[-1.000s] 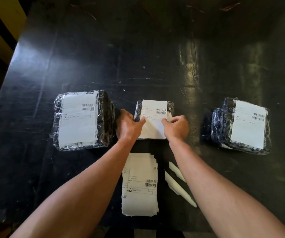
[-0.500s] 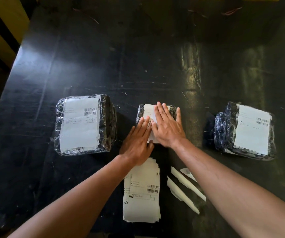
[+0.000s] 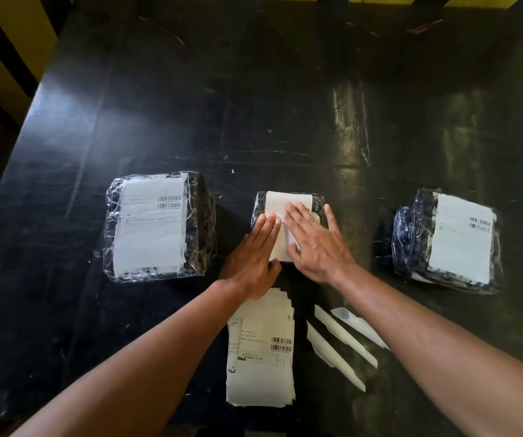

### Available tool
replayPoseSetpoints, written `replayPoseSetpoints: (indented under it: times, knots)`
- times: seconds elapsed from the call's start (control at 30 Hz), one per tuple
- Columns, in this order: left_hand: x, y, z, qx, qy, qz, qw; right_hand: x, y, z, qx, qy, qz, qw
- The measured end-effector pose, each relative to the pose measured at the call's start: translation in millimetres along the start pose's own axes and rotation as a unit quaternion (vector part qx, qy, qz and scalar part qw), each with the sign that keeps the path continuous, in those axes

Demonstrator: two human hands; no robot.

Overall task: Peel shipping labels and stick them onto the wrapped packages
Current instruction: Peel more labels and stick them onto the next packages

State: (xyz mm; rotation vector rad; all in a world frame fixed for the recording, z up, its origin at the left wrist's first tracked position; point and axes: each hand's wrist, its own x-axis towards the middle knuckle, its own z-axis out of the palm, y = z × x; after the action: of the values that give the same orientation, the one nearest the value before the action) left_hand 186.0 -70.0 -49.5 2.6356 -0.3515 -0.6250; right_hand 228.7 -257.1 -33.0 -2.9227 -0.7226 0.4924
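1. Black, scuffed bench (image 3: 253, 105) fills most of the frame, with three plastic-wrapped packages lined up across the middle.
2. Middle package (image 3: 258, 206) sits at center frame, and it's the smallest of the three. A white label (image 3: 288, 198) lies on top of it, and both hands are flat on that label.
3. Left hand (image 3: 255, 250) is palm down, fingers straight and held together, covering the label's left edge and lower left corner.
4. Right hand (image 3: 315, 241) is also palm down but with fingers fanned out, covering the label's right half. Neither hand is pinching anything, just pressing flat.
5. Left package (image 3: 200, 222) at center left has a big label across its top, barcode at the label's upper right.
6. Right package (image 3: 411, 234) at center right is labelled too and sits a bit tilted.
7. Label stack (image 3: 261, 348) lies at lower center, just below the middle package and between the forearms. The top sheet shows a barcode.
8. Three white backing strips (image 3: 345, 335) lie angled just right of the stack, close to each other.
9. Yellow and black striping shows along the upper left and top edges of the frame.
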Motion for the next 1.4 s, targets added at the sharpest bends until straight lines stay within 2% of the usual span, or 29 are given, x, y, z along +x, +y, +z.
replayPoseSetpoints:
  times: [0.17, 0.27, 0.43, 0.67, 0.73, 0.8, 0.9, 1.1, 1.2, 1.27, 1.4]
  knots:
    - [-1, -1, -12, 0.012, -0.017, 0.002, 1.000, -20, 10, 2, -0.044, -0.006, 0.073, 0.996]
    - [-2, 0, -15, 0.013, -0.030, 0.003, 0.999, -19, 9, -6, -0.020, 0.002, 0.113, 0.993]
    - [-4, 3, -12, 0.033, -0.034, 0.003, 0.999, -36, -23, 13, 0.011, -0.001, 0.015, 1.000]
    - [-2, 7, -22, 0.066, -0.051, -0.016, 0.996, -66, 0, 18, -0.009, 0.006, 0.079, 0.997]
    - [-3, 8, -22, 0.064, -0.053, -0.018, 0.996, -68, 2, 14, 0.003, 0.028, 0.090, 0.996]
    - [-4, 9, -21, 0.071, -0.054, -0.016, 0.996, -67, -8, 13, 0.008, 0.042, 0.053, 0.998]
    - [-2, 11, -18, 0.084, -0.055, -0.013, 0.995, -68, -28, 27, 0.007, 0.008, -0.007, 1.000]
    - [-3, 9, -18, 0.105, -0.047, -0.021, 0.993, -98, -1, 51, -0.025, 0.023, 0.005, 0.999]
    - [-1, 11, -15, 0.130, -0.043, -0.022, 0.990, -106, 7, 49, 0.020, 0.048, 0.006, 0.999]
    - [-4, 12, -11, 0.159, -0.030, -0.014, 0.987, -95, -2, 43, 0.067, 0.061, 0.016, 0.996]
    - [-20, 20, 8, 0.223, -0.019, 0.059, 0.973, -72, -22, 41, 0.093, 0.017, 0.031, 0.995]
